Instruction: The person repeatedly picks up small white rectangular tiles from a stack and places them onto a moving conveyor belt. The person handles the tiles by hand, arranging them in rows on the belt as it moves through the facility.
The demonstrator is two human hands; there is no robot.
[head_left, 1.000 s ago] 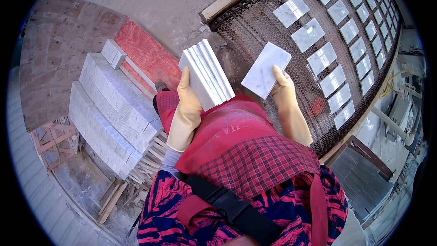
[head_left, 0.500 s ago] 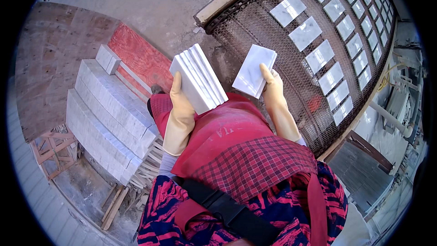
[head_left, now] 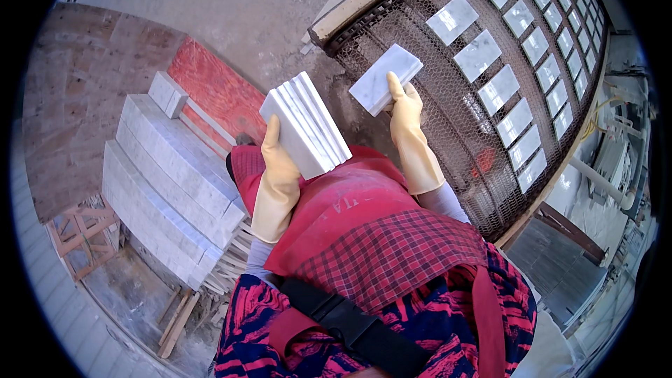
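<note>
Both my hands wear cream rubber gloves. My left hand [head_left: 278,168] is closed around a stack of white marble tiles [head_left: 306,126], held on edge in front of my red apron; its thumb lies along the stack's outer face. In my right hand [head_left: 406,108], thumb on top, are marble tiles [head_left: 383,78], seemingly two together, held above the near edge of a mesh conveyor belt [head_left: 392,35]. Rows of separate marble tiles [head_left: 477,54] lie flat on that belt, shiny on top. The fingers beneath the tiles in each hand are mostly hidden.
Long stacks of pale tiles [head_left: 164,175] stand at my left, beside a red board [head_left: 213,84] and brown plywood [head_left: 84,91]. A wooden beam [head_left: 371,0] edges the conveyor's near end. A dark grey panel [head_left: 553,266] lies at lower right, with wooden slats [head_left: 175,325] at lower left.
My right hand has moved up and slightly left with its tiles, turning them more crosswise. My left hand holds its stack in nearly the same place. The belt's tiles appear shifted slightly right.
</note>
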